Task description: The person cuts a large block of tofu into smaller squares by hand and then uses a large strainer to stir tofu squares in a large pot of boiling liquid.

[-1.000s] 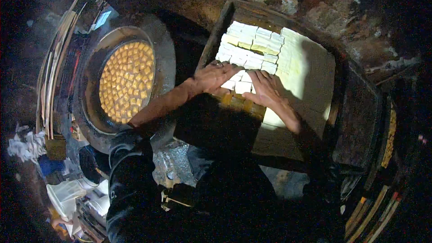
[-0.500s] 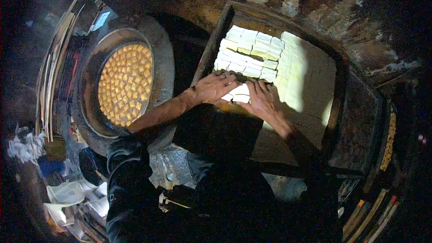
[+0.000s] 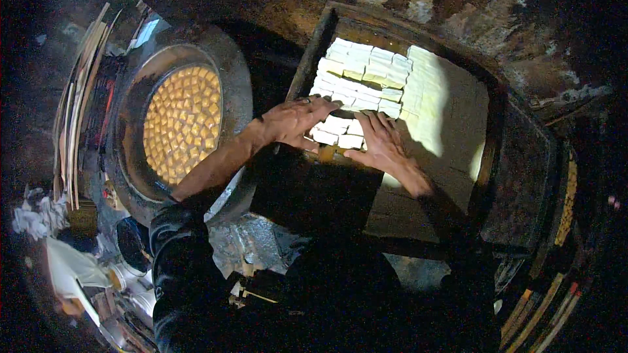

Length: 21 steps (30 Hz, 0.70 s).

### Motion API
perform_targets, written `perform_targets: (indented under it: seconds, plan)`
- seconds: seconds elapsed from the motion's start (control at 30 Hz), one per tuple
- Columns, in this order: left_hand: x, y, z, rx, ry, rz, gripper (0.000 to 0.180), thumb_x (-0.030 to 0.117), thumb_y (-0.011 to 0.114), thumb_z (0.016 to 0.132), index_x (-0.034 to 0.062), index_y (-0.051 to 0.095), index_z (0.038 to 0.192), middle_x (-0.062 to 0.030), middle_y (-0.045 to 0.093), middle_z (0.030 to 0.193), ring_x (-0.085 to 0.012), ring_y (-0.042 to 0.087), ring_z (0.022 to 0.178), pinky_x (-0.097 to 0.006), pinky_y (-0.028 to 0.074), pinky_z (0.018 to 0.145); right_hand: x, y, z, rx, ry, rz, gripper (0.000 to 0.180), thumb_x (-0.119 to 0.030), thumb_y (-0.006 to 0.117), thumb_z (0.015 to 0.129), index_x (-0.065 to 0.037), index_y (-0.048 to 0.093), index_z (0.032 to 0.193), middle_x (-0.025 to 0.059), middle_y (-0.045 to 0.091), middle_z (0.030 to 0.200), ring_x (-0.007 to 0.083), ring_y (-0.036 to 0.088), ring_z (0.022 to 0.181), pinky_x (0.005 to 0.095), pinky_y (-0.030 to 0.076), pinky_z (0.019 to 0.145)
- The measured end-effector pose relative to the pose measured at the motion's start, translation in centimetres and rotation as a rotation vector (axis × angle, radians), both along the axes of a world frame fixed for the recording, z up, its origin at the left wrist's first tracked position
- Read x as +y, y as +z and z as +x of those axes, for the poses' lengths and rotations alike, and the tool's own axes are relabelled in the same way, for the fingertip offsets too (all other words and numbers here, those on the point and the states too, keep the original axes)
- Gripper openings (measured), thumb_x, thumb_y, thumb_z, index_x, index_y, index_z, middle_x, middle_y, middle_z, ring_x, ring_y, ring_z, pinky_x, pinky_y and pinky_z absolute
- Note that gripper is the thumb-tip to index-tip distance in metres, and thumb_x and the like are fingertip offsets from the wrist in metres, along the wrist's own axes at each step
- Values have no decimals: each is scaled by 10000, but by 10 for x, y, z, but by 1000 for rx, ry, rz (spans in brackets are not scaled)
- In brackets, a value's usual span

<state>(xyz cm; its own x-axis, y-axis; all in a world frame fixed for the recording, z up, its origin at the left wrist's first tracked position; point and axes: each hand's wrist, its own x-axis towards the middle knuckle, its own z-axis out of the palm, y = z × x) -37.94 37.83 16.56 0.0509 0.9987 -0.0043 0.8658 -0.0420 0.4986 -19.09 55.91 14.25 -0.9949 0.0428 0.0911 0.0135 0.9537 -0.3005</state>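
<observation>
Pale white blocks that look like tofu (image 3: 360, 59) lie in tight rows in a wooden tray (image 3: 313, 52) right of the middle. A short row of white blocks (image 3: 337, 132) sits at the tray's near side, between my two hands. My left hand (image 3: 294, 121) is at that row's left end, fingers stretched along its far edge and thumb apart at the near edge. At the right end, my right hand (image 3: 384, 144) rests with fingers spread over the blocks and thumb toward the near edge. Neither hand lifts anything; exact fingertip contact is partly hidden.
On the left, a large round pan (image 3: 134, 150) holds many golden-brown cubes (image 3: 183, 124) in liquid. Long wooden strips (image 3: 82, 91) stand beyond it. White bowl-like pieces (image 3: 72, 265) lie at lower left, sticks (image 3: 536, 307) at lower right. A stained wall (image 3: 471, 26) rises behind the tray.
My left hand has slid left along the short row, uncovering more white blocks. My right hand has barely moved. White items at lower left have shifted in view.
</observation>
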Motion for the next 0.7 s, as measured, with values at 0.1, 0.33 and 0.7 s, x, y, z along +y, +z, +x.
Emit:
perform_targets:
  seconds: [0.1, 0.33, 0.7]
  plan:
    - [-2, -10, -9, -4, -41, 56, 978, 234, 772, 621, 33, 210, 1395, -223, 488, 1167, -391, 495, 1085, -437, 410, 930, 0, 4, -3, -48, -20, -32, 794, -434, 724, 674, -17, 392, 1262, 195, 466, 1195, 363, 449, 1120, 463, 372, 942]
    - [-11, -10, -6, 100, -42, 29, 967, 282, 753, 637, 30, 216, 1400, -197, 501, 1153, -378, 508, 1057, -427, 419, 920, 6, -12, 6, -14, -20, -29, 726, -407, 715, 692, -24, 419, 1233, 202, 495, 1154, 363, 464, 1096, 462, 394, 907]
    - [-16, -14, 2, 421, -14, 9, 438, 118, 519, 813, 46, 423, 1234, -152, 570, 1081, -304, 599, 941, -404, 499, 791, -8, -5, 12, 101, -20, 210, 699, -474, 684, 707, -23, 469, 1196, 152, 517, 1141, 300, 473, 1026, 422, 394, 840]
